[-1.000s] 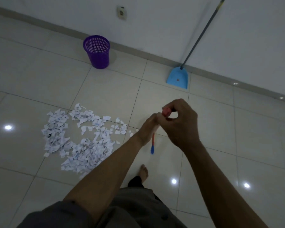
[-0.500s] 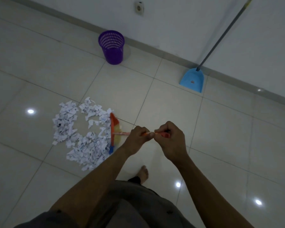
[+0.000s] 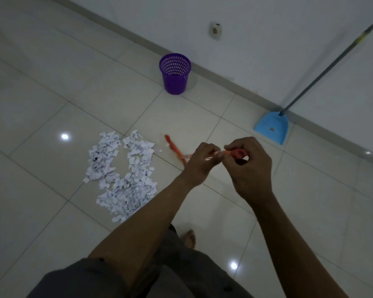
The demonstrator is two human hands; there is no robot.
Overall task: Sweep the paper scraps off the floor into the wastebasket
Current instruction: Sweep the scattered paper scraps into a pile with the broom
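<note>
Presently we note two-handed hold on broom [image 3: 174, 149]: left hand [image 3: 199, 160] curled round shaft, right hand [image 3: 249, 166] pinching red handle end, we judge for stroke control. Broom head blurred, at 3 o'clock of paper scraps [image 3: 123, 175]. Wastebasket [image 3: 175, 73] at 1 o'clock from scraps, well apart. Dustpan [image 3: 271, 127] leans against wall [image 3: 267, 39], untouched.

Dim, grainy view; ceiling lights glare off glossy floor [image 3: 52, 93]; edges bend.
</note>
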